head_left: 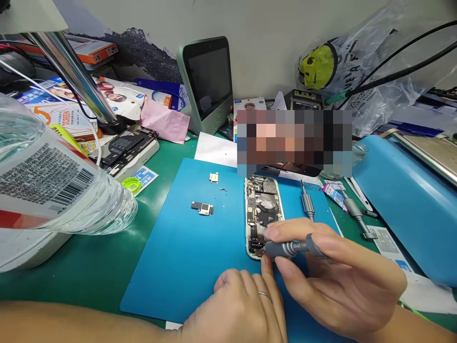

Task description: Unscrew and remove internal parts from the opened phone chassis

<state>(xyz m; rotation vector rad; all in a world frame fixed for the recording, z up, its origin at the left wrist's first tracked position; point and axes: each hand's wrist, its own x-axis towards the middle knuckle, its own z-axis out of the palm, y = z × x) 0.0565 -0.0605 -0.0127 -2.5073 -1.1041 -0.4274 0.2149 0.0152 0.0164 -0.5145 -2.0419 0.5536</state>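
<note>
An opened smartphone [264,209] lies on the blue mat [171,257], its battery and inner parts exposed. My right hand [342,271] is closed around a grey precision screwdriver [285,249], held at a slant with its working end at the phone's lower end; the exact tip is hard to make out. My left hand [243,305], with a ring on one finger, rests on the mat below the phone. Its fingers are curled, and one reaches to the phone's bottom edge. Anything inside that hand is hidden. Left of the phone lie a small circuit part [203,208] and a metal SIM reader piece [213,177].
A clear plastic bottle [107,190] stands close at left. Behind are another opened device [124,147], a lamp pole [71,71] and a smart display [209,81]. Two more screwdrivers [307,202] [355,212] and a blue case [403,205] are at right.
</note>
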